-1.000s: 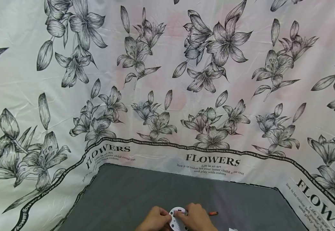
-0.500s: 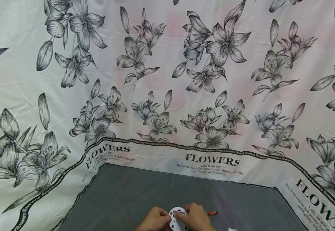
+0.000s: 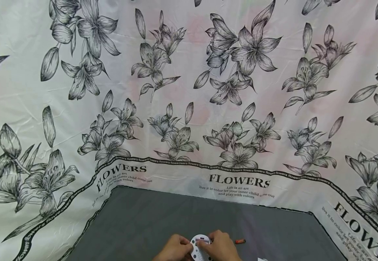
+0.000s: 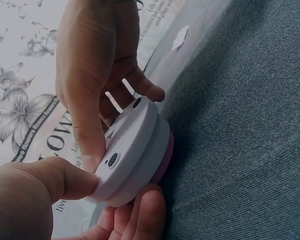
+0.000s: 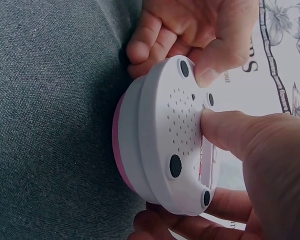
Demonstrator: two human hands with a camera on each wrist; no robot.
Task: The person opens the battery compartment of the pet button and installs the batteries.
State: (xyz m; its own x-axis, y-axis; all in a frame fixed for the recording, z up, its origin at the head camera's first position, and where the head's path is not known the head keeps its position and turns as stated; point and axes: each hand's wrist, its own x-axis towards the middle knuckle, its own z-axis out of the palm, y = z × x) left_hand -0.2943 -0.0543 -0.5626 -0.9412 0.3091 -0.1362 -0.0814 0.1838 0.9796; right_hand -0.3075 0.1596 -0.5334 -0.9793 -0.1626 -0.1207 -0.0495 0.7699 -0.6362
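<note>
Two hands hold one white case (image 3: 201, 256) at the bottom middle of the head view. The left hand (image 3: 176, 248) has a narrow grip, with its thumb on the rim and its fingers under it. The right hand (image 3: 222, 247) grips the other side, and its thumb presses at one long slot (image 5: 206, 172). A bit of red shows in the slot, too small to name. The case has four black feet, many tiny holes and one pink band (image 5: 121, 152). Its feet face up, and the pink faces the grey worktop (image 3: 143, 217). One orange battery (image 3: 240, 241) lies near the right hand, lower right of the middle. One white scrap (image 3: 262, 259) peeks in at the bottom edge. Three big "FLOWERS" words mark the cloth (image 3: 182, 174) behind.
</note>
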